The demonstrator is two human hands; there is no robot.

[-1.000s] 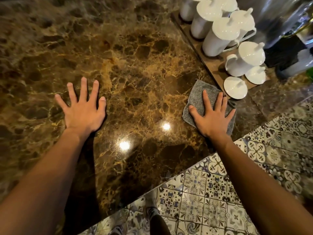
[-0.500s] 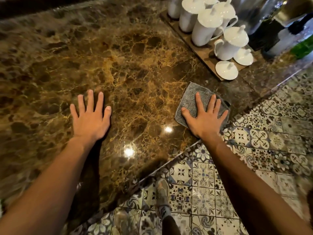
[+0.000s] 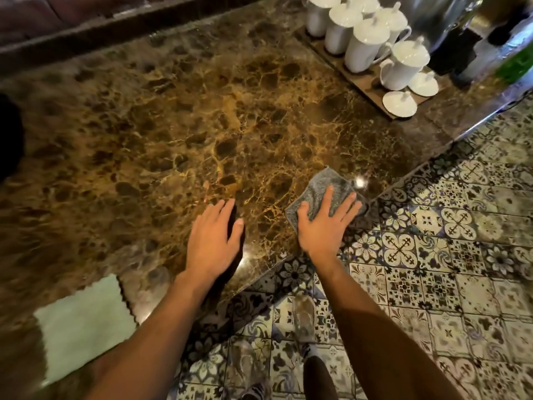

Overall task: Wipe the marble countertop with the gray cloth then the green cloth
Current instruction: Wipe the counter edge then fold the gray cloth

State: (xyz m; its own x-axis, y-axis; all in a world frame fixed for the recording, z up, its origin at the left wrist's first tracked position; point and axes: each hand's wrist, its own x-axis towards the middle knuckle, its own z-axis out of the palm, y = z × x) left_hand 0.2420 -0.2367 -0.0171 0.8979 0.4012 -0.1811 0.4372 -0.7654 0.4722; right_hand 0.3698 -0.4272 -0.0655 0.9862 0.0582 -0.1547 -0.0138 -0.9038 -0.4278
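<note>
The gray cloth (image 3: 323, 194) is a small fuzzy square, kinda rumpled, sitting right at the counter (image 3: 173, 125) edge, lower center-right of the frame. The right hand (image 3: 324, 223) lies flat on it, fingers (image 3: 327, 197) spread, pressing rather than gripping. The left hand (image 3: 212, 241) rests open on bare brown marble beside it. The green cloth (image 3: 83, 324), pale with a zigzag edge, lies lower left.

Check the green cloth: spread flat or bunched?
Spread flat. The green cloth lies open on the countertop, zigzag edge visible, neither hand on it.
</note>
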